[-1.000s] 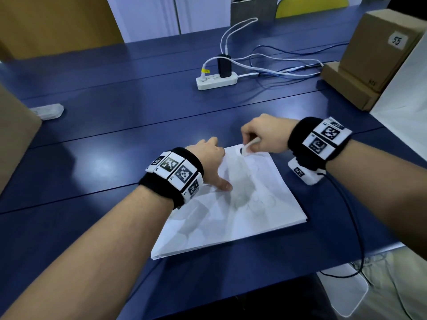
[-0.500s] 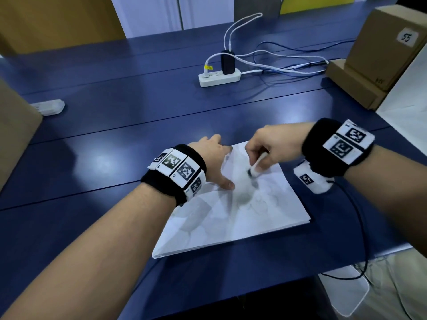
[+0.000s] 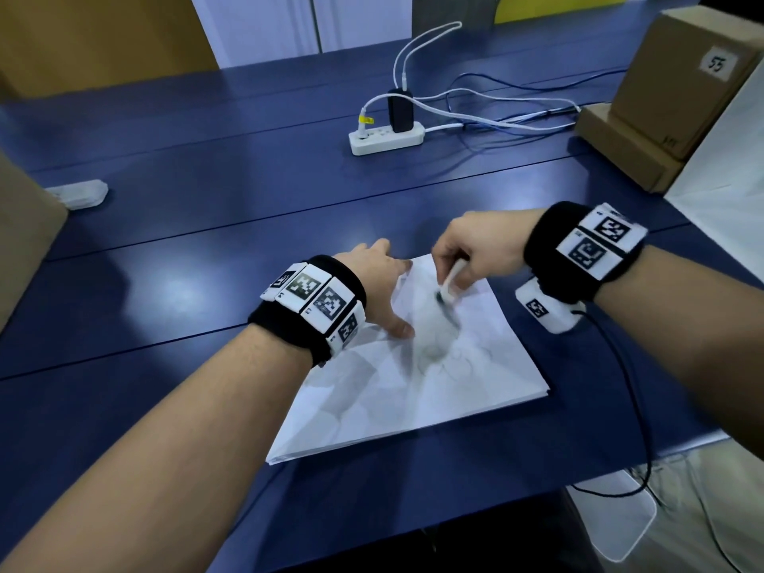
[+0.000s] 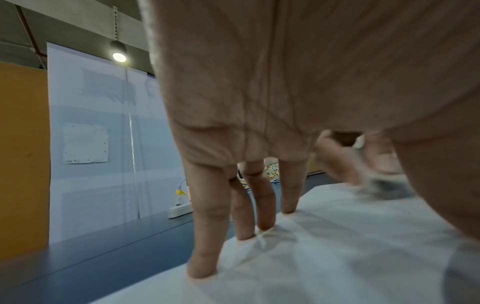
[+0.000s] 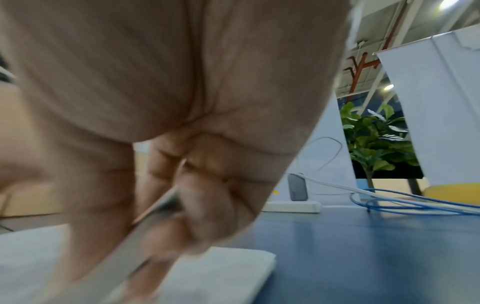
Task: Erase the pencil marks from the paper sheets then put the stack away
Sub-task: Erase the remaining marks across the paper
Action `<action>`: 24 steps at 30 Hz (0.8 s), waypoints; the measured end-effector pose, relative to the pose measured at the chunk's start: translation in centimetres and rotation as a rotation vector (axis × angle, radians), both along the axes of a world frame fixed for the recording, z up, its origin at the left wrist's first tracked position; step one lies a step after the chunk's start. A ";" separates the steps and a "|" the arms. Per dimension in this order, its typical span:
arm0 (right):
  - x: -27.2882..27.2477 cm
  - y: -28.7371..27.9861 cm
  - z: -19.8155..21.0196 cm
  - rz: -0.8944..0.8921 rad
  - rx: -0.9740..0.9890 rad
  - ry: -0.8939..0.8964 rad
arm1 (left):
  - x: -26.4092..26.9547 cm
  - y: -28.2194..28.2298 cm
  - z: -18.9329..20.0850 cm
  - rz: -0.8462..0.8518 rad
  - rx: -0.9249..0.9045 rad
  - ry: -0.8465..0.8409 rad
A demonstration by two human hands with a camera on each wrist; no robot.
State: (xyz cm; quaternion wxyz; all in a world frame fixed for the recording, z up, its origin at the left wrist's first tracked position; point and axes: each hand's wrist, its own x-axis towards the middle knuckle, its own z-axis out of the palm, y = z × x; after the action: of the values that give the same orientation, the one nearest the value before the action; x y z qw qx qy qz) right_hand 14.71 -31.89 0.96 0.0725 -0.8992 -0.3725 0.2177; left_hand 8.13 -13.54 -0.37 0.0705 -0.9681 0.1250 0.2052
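Note:
A stack of white paper sheets (image 3: pixel 413 390) lies on the blue table (image 3: pixel 206 250), its top sheet crumpled and carrying faint pencil loops (image 3: pixel 459 361). My left hand (image 3: pixel 380 291) presses the sheets flat with straight fingers (image 4: pixel 205 246) spread on the paper (image 4: pixel 337 246). My right hand (image 3: pixel 467 254) grips a white eraser (image 3: pixel 448 287) whose dark tip touches the sheet near the far edge. In the right wrist view the eraser (image 5: pixel 135 246) is blurred between curled fingers, over the paper (image 5: pixel 221 273).
A white power strip (image 3: pixel 386 138) with a black adapter and cables sits further back. Cardboard boxes (image 3: pixel 669 88) stand at the far right, another box (image 3: pixel 25 241) at the left. A small white packet (image 3: pixel 80 193) lies at the left.
My right hand has brought the eraser down from the sheet's far corner onto the paper and rubs it there. The left hand stays pressed on the stack.

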 end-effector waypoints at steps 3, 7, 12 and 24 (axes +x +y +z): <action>0.8 0.5 -0.1 -0.104 0.089 -0.139 | -0.1 0.2 0.0 0.000 -0.011 -0.011; -0.8 -0.5 0.2 -0.002 0.017 0.035 | -0.1 0.2 -0.1 0.007 -0.029 -0.014; -0.1 0.3 0.4 -0.014 0.000 -0.029 | -0.3 0.4 -0.2 0.031 -0.036 -0.037; 0.0 0.5 0.3 -0.037 0.000 -0.034 | -0.2 0.6 -0.4 0.030 -0.037 -0.047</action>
State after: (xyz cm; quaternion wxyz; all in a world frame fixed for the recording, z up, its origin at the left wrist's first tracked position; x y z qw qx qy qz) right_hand 14.76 -31.37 1.27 0.0700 -0.9095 -0.3569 0.2011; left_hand 7.97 -12.99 -0.72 0.0526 -0.9756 0.1123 0.1811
